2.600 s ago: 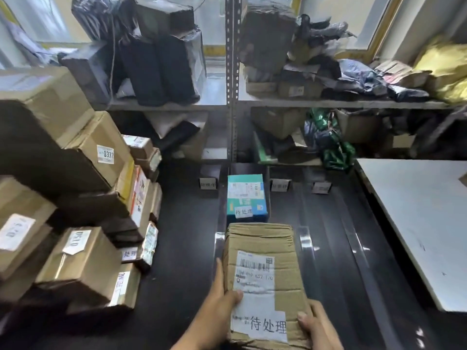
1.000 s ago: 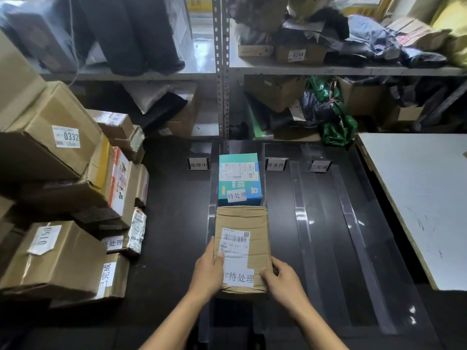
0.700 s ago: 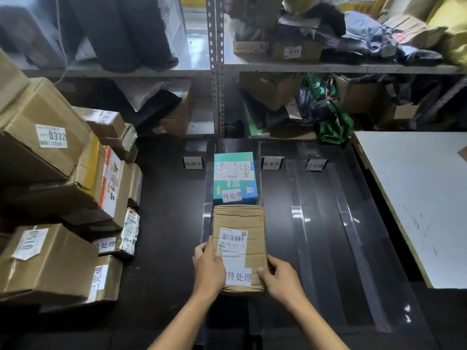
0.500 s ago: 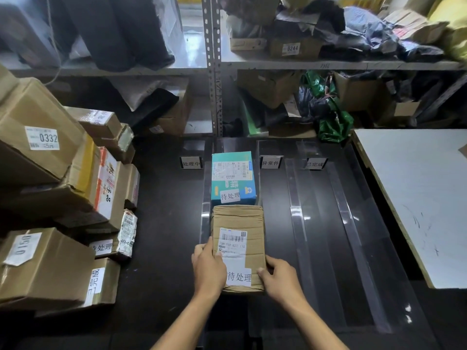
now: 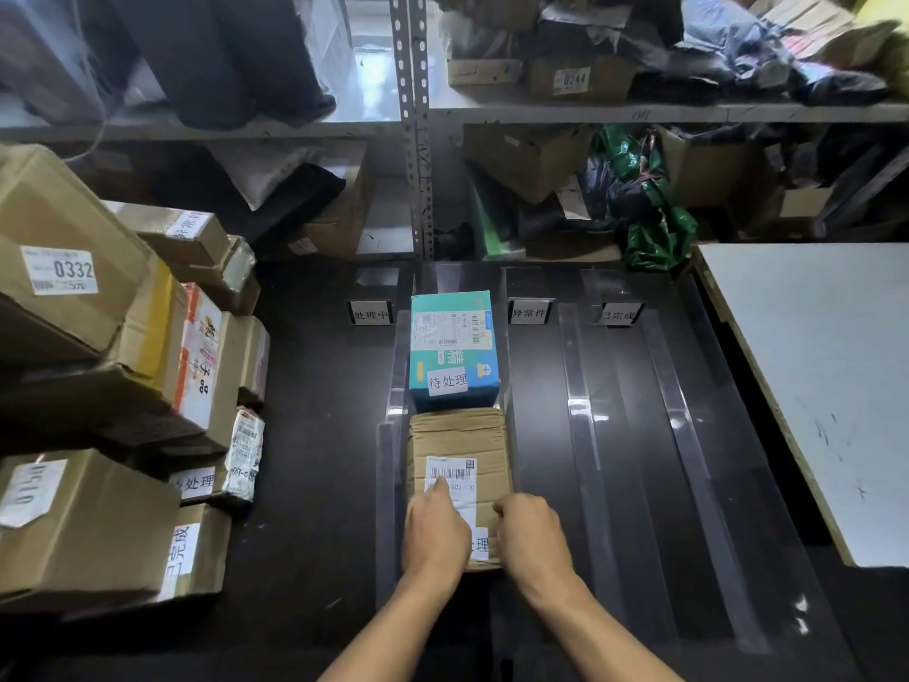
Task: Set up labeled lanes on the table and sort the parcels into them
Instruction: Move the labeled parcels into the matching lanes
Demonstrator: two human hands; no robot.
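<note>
On the table (image 5: 315, 534), left hand (image 5: 435, 534) lies flat atop the brown parcel (image 5: 460, 435); right hand (image 5: 529, 534) grips its edge.

Held both bare forearms stretched forward from the near edge, angled inward so that the wrists lay close together. Laid the left hand (image 5: 435, 534) flat, palm down and back upward, with the forefinger (image 5: 439, 492) pointed straight ahead and past the rest of the hand. Set the right hand (image 5: 529, 531) just beside the left, apart from it, back upward, knuckles forward, fingers curled under with their tips hidden. Could not tell whether that right hand gripped anything.
</note>
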